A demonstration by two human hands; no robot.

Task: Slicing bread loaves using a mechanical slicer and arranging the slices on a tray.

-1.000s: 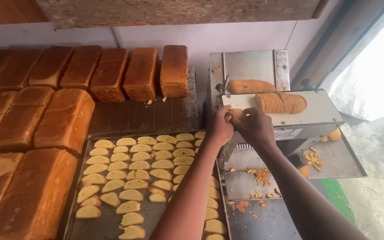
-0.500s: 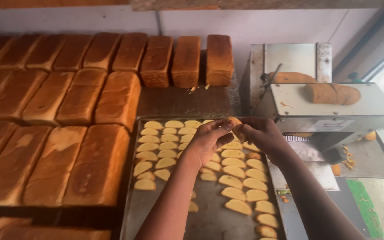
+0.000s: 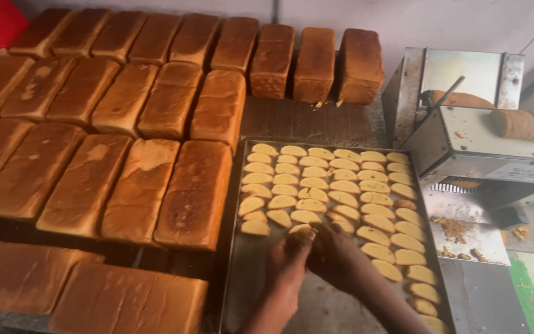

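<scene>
Pinching a pale oval slice [image 3: 302, 230] between the fingertips of my left hand [image 3: 285, 260] and my right hand [image 3: 335, 253], I hold it low over the metal tray [image 3: 242, 272], both hands pressed close together at the end of the third row of slices [image 3: 335, 179]. The slice sits just beside the last one laid there, near the tray's bare lower part. Brown loaves [image 3: 137, 124] crowd the table to my left, and a metal slicing machine [image 3: 483, 148] stands to my right with a long loaf [image 3: 526, 125] on top.
</scene>
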